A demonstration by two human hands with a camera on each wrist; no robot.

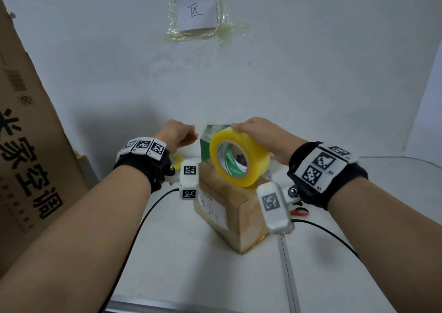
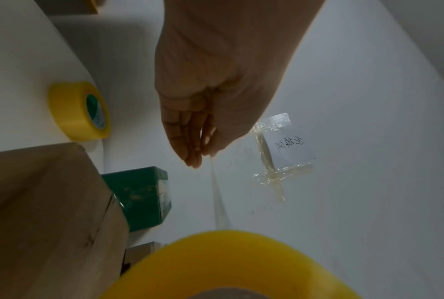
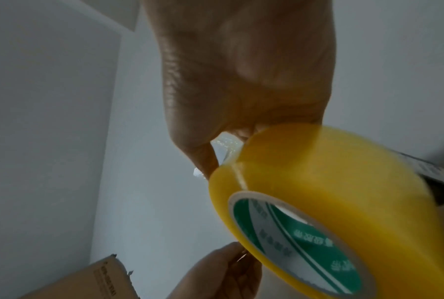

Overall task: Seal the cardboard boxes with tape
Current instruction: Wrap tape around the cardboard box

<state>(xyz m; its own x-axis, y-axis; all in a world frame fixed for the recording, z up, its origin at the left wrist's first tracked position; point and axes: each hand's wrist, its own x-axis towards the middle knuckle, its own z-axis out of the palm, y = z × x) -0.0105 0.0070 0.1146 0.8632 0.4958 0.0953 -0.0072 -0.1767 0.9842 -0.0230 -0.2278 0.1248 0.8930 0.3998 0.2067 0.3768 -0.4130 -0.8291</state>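
**Tape end's free, now don't let it fold on itself**

Head view: my right hand [image 1: 260, 135] grips the yellow tape roll [image 1: 239, 156] over its rim, held above the small cardboard box [image 1: 229, 207] on the white table [image 1: 191, 265]. My left hand [image 1: 178, 134] is curled, pinching something.

Left wrist: fingertips [image 2: 192, 155] pinch the pulled strip [image 2: 219, 202]. It looks thin, floppy and sticky, so I'd keep it taut.

Right wrist: fingers wrapped on the roll's rim [image 3: 279, 153]; it's stiff and light, I reckon.

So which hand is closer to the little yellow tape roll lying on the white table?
Left. The left hand hovers just above the little yellow tape roll; the right hand is farther right.
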